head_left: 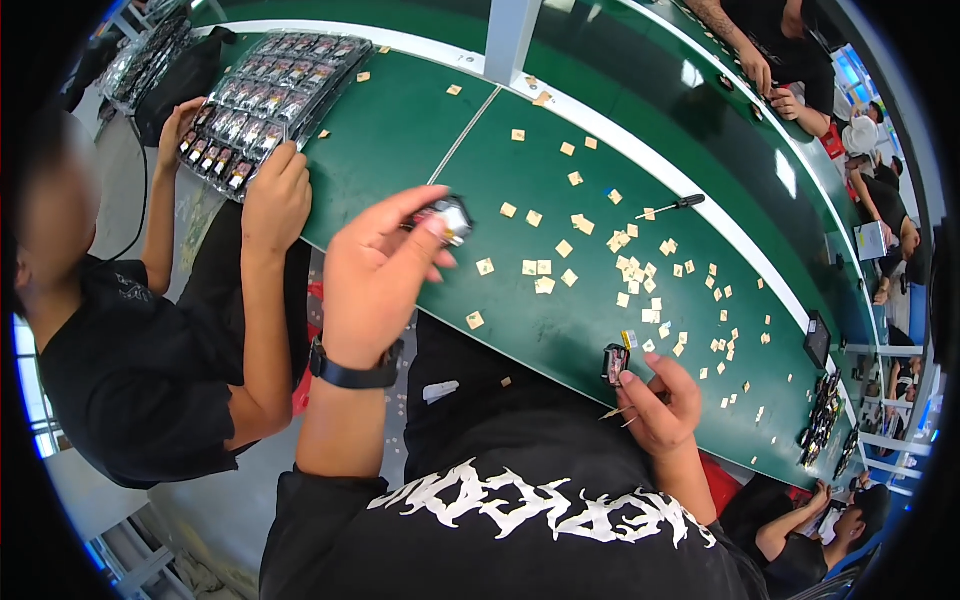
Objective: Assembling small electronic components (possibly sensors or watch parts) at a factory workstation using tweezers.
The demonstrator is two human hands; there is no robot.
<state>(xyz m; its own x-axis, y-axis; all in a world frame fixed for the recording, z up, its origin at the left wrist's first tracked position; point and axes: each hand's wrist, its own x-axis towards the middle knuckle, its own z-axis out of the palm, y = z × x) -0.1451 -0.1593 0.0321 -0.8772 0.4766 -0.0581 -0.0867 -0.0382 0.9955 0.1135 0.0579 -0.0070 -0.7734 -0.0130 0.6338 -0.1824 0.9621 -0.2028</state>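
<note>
My left hand (375, 275) is raised over the near left edge of the green table, with a watch-like band on its wrist. Its thumb and fingers pinch a small black electronic unit (443, 220) with a silvery face, slightly blurred. Lower right, at the table's near edge, my right hand (664, 405) grips a small open black casing (615, 366) with parts showing inside. A small silver piece with a yellow end (629, 339) sits just above that casing. Thin pointed tips, perhaps of tweezers (614, 412), stick out beneath my right fingers.
Many small tan squares (630, 268) lie scattered over the green table (400, 130). A screwdriver (672, 207) rests near the far rim. At left, a co-worker's hands (277, 195) hold a clear tray (270, 105) of units. Black parts (822, 415) are piled at the right end.
</note>
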